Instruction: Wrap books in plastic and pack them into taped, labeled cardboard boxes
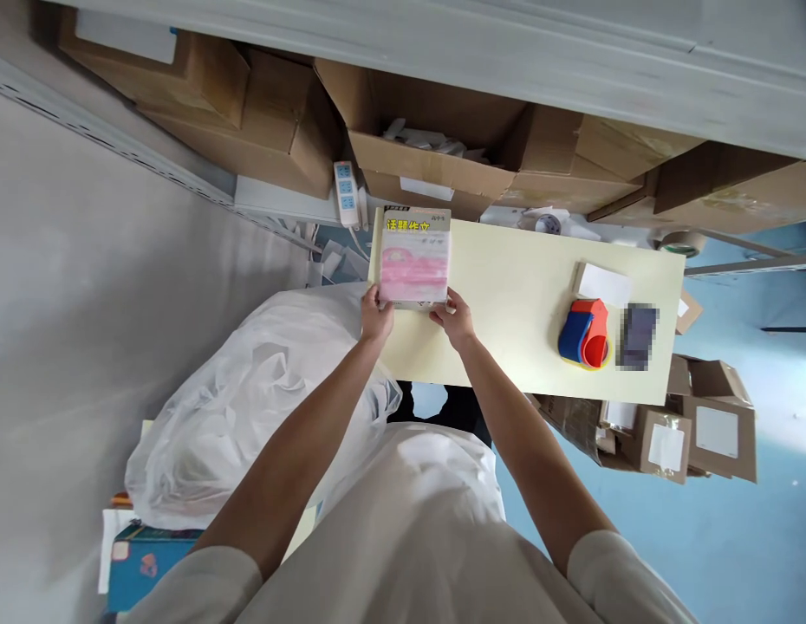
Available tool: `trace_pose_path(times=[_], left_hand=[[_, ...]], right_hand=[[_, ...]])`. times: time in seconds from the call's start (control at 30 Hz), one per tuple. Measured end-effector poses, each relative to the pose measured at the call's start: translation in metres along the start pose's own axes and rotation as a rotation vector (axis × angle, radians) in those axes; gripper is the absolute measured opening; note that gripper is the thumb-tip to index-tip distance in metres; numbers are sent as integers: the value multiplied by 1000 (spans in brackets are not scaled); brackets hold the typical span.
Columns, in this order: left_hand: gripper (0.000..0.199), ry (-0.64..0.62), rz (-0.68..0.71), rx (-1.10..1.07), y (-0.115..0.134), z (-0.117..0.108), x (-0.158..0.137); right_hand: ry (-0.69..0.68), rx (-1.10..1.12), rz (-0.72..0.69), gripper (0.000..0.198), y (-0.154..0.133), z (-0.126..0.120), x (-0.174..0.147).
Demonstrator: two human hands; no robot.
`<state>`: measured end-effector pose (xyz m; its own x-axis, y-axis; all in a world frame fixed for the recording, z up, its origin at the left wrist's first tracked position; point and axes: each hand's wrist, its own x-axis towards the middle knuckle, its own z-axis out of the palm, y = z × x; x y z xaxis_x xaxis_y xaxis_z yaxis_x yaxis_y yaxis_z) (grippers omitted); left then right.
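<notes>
"Item: book (414, 260). Handling?"
"Judged moderate in weight, semi-stiff, perhaps slick-covered; sound hold at the two near corners, where left hand (377, 319) and right hand (458, 322) each gripped it."
"Orientation?"
"Long axis ran away from the person; titled end farthest."
"Location?"
"Over the left end of the worktop (507, 299); contact indeterminable."
</notes>
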<state>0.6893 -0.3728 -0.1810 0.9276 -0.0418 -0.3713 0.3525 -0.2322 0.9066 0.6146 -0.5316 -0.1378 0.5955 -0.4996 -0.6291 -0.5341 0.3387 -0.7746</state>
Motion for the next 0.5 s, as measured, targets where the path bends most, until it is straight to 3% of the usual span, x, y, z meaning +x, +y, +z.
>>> trace_pose_path(times=[0.2, 0.37, 0.5], left_hand=[[41, -11, 4, -194, 1, -9, 11], [47, -60, -58, -96, 7, -20, -10], [51, -76, -97, -79, 22, -30, -36]], right_hand=[[-27, 24, -82, 68, 2, 12, 6], [34, -52, -109, 71, 11, 0, 1], [62, -217, -120, 70, 14, -19, -22]])
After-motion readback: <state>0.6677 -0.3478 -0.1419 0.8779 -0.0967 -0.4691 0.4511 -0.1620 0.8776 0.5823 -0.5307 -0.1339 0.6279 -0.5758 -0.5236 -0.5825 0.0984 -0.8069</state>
